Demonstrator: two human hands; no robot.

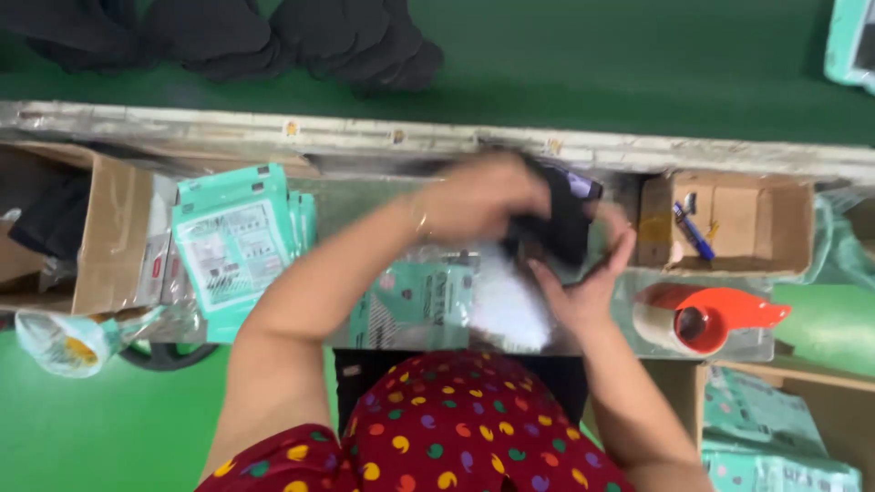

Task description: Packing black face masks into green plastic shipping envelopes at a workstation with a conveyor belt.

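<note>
Cluttered worktop (547,146) by green conveyor — left hand (474,196) gripping black garment (556,223) from above, right hand (588,278) open, cupping beneath; clear plastic bag (501,305) under for support.

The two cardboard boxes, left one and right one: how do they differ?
The left cardboard box is larger and lies at the table's left end beside teal packets; the right cardboard box is smaller, stands open and holds pens. A red tape dispenser sits before the right one. Both are plain brown.
</note>
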